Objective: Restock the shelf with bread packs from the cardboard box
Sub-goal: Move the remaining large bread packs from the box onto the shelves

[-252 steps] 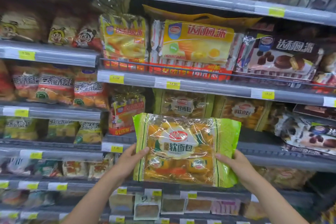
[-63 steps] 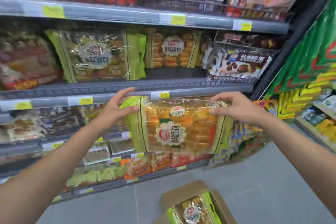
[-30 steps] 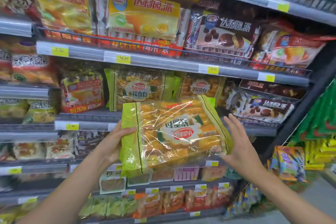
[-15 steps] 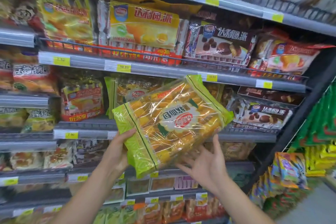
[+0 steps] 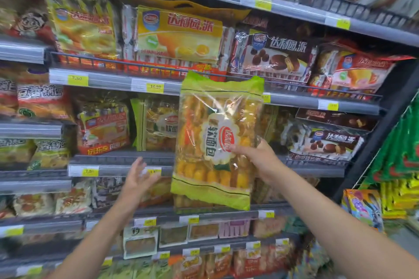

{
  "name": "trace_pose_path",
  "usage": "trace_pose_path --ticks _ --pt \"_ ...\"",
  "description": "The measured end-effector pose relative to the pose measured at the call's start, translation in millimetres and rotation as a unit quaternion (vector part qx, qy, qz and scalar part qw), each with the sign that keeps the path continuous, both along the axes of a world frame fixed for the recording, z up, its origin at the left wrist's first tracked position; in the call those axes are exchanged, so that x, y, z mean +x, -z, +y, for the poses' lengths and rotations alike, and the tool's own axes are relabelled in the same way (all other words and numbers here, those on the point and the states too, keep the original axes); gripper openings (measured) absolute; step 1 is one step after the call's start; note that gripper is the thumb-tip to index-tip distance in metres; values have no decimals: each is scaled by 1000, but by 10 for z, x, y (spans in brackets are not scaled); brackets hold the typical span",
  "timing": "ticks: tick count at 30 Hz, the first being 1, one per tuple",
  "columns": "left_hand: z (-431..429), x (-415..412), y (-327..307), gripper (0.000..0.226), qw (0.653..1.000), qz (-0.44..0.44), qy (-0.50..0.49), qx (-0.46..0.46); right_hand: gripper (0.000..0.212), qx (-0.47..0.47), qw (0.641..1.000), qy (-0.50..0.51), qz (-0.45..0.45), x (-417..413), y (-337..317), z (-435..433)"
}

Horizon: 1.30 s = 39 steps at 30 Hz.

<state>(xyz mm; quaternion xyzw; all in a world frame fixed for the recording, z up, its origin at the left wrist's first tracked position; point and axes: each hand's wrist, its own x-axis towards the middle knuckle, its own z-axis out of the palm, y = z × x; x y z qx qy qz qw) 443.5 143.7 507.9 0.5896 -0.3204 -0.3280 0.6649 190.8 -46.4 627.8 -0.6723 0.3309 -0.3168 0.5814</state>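
Head view: the grip of the right hand (image 5: 256, 156) is closed on the bread pack (image 5: 217, 138) at its right edge, with the thumb laid across the clear front and the fingers hidden behind. The grip of the left hand (image 5: 138, 179) is wide, with fingers spread and nothing held. It is seen just left of the pack's lower half, apart from it. Half a second ago the pack was tilted on a diagonal and carried by both hands. It has now been turned on end, green seams at top and bottom, and the left hand has been taken off. The pack is held in the air in front of the shelf (image 5: 118, 161). Behind the pack and to its left, a matching stocked pack (image 5: 156, 127) is stood upright on that shelf. The turn is judged to ready the pack for being slid in beside its match, but it has not yet been placed. The cardboard box is not seen.
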Motion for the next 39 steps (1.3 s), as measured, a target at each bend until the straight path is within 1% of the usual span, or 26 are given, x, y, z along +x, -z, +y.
trace_pose_path --ticks 1,2,3,4,6,7,8,9,11,12,13,14,16,18,20,21,22,24,25,28,29,31,33,35,37,39 --pt "10 58 -124 114 998 -56 -37 -12 70 -36 999 -8 39 -20 -91 -52" --pt "20 108 -256 104 991 -115 -66 -30 77 -70 994 -17 82 -32 -184 -110" --pt "29 150 -380 96 979 -176 -83 -52 81 -104 986 -34 124 -37 -285 -127" --pt "40 188 -506 92 965 -236 -91 -64 79 -137 976 -55 162 -32 -389 -134" --pt "51 225 -759 94 939 -328 -84 -60 61 -203 945 -106 236 -9 -578 -98" --pt "38 239 -853 97 930 -359 -70 -41 54 -224 928 -128 267 11 -661 -73" --pt "28 237 -942 101 924 -379 -44 -15 52 -243 913 -149 293 40 -720 -63" --pt "4 255 -980 106 924 -383 -8 18 55 -268 894 -164 320 82 -757 -51" --pt "-38 239 -1006 118 922 -373 58 84 70 -316 853 -179 374 192 -776 -51" --pt "-42 210 -994 123 922 -362 78 108 72 -329 838 -185 394 241 -767 -67" --pt "-36 175 -973 123 927 -347 87 116 72 -341 827 -194 403 290 -758 -64" --pt "-15 123 -962 116 933 -331 89 108 74 -349 818 -196 412 329 -738 -65" --pt "8 10 -908 93 946 -306 84 59 86 -373 800 -188 430 395 -704 -30" --pt "64 -72 -862 78 963 -259 67 34 95 -390 790 -174 440 437 -671 24" --pt "49 34 -673 65 975 -212 61 12 94 -401 798 -161 420 461 -635 75" --pt "57 92 -596 63 980 -191 56 7 91 -407 805 -152 404 462 -613 111" --pt "93 129 -539 71 984 -169 56 3 87 -411 814 -140 385 453 -585 141" --pt "157 203 -423 97 989 -139 46 3 77 -413 845 -101 325 410 -479 152" --pt "191 211 -389 98 992 -121 36 1 75 -411 862 -73 287 377 -403 140" --pt "269 174 -321 73 998 -63 17 -19 77 -408 888 29 212 266 -152 93" --pt "301 180 -290 76 998 -52 -1 -19 80 -395 896 63 192 227 -63 86" --pt "346 213 -243 83 999 -24 -32 -11 88 -336 923 113 149 162 126 95" --pt "413 230 -237 91 998 -8 -57 -11 100 -243 956 123 112 149 298 117" --pt "472 234 -260 101 998 21 -59 -1 105 -147 978 102 107 178 463 112" --pt "483 301 -228 113 997 52 -61 -4 109 -73 987 56 130 232 636 95" --pt "478 411 -182 141 997 50 -60 -5 118 -12 989 7 144 313 793 99"
